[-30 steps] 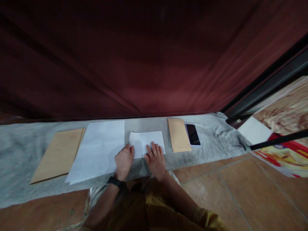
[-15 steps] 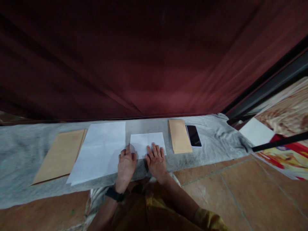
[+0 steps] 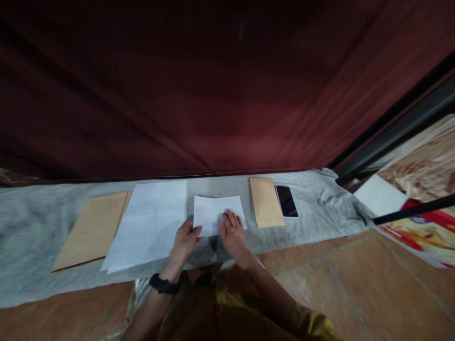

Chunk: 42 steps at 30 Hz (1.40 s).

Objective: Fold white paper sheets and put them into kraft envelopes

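Note:
A small white sheet of paper, apparently folded, lies on the grey cloth in front of me. My left hand pinches its near left corner between thumb and fingers. On the right part of the same paper, my right hand lies flat with the fingers stretched out. Large white sheets lie just left of it, their edges slightly offset. To the right sits a small stack of brown envelopes. A larger set of brown envelopes is at the left, partly beside the white sheets.
A phone with a dark screen lies right of the small envelopes. The grey cloth covers the long narrow surface. A dark red curtain hangs behind it. At the right are black bars and a printed red-and-yellow sheet.
My left hand has gone from pressing beside the paper's left edge to gripping its near left corner. The right hand has shifted slightly right, still on the paper.

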Each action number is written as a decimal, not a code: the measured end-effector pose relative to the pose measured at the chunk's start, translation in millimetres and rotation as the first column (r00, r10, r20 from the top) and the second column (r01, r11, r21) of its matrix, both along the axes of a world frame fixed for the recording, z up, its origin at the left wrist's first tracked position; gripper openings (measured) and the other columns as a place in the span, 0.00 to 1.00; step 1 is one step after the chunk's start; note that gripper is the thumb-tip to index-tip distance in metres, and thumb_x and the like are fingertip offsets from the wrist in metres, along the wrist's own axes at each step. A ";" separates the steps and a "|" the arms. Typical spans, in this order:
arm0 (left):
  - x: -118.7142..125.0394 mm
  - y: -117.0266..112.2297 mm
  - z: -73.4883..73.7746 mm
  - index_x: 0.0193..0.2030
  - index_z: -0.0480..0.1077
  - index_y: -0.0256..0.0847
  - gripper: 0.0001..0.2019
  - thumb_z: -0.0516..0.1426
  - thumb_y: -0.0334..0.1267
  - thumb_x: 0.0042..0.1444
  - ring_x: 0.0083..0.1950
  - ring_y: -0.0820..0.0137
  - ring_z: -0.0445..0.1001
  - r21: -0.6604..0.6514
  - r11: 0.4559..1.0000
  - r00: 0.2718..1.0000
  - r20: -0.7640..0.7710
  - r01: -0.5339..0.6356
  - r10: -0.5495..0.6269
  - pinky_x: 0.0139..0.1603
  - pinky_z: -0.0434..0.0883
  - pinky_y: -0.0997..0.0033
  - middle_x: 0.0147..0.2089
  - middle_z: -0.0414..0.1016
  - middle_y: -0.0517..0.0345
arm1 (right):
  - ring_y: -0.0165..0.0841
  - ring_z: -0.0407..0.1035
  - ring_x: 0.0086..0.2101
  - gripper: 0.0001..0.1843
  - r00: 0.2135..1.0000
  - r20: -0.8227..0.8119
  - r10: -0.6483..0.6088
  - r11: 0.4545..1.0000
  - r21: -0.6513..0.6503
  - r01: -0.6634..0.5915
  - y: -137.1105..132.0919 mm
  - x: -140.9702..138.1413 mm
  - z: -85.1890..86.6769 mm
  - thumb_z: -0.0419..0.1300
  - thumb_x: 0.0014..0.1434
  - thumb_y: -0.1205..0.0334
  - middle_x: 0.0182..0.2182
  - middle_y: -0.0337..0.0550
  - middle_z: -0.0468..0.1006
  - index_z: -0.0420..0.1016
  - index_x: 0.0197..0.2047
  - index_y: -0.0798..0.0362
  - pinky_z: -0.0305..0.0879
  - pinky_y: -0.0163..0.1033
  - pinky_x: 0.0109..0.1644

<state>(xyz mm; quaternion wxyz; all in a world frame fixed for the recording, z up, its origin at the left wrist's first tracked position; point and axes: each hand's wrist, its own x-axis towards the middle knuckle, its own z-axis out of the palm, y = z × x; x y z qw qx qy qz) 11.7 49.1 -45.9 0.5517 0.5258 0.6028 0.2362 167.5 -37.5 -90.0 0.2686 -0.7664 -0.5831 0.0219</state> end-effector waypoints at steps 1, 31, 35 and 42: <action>-0.5 -5.8 1.0 0.34 0.66 0.42 0.07 0.62 0.35 0.54 0.19 0.73 0.71 -0.032 0.998 0.996 0.071 -0.050 0.052 0.18 0.61 0.77 0.24 0.71 0.67 | 0.43 0.60 0.67 0.22 1.000 -0.008 0.008 1.000 0.016 -0.008 3.7 1.5 1.8 0.48 0.74 0.62 0.68 0.54 0.67 0.69 0.66 0.55 0.55 0.54 0.71; 45.7 -91.2 -17.4 0.45 0.75 0.34 0.12 0.63 0.40 0.57 0.41 0.63 0.85 -0.565 0.825 0.845 0.446 0.009 0.296 0.39 0.79 0.70 0.44 0.84 0.42 | 0.42 0.53 0.70 0.26 0.879 0.181 0.442 0.892 -0.194 -0.409 82.7 45.5 -0.5 0.51 0.74 0.53 0.73 0.42 0.56 0.61 0.72 0.46 0.44 0.55 0.75; 45.1 -89.4 -21.0 0.44 0.75 0.36 0.14 0.65 0.43 0.55 0.43 0.61 0.84 -0.573 0.818 0.843 0.464 0.049 0.274 0.41 0.79 0.68 0.47 0.84 0.42 | 0.41 0.53 0.71 0.26 0.879 0.191 0.436 0.896 -0.190 -0.402 97.7 53.9 1.0 0.52 0.74 0.54 0.73 0.42 0.56 0.62 0.72 0.46 0.44 0.55 0.75; 42.2 -92.3 -12.2 0.44 0.77 0.36 0.17 0.68 0.45 0.52 0.46 0.62 0.83 -0.578 0.814 0.782 0.532 0.056 0.324 0.47 0.78 0.68 0.49 0.83 0.41 | 0.36 0.56 0.69 0.25 0.937 0.018 0.349 0.933 -0.100 -0.346 83.5 53.7 12.0 0.51 0.71 0.65 0.71 0.47 0.62 0.66 0.69 0.53 0.52 0.49 0.74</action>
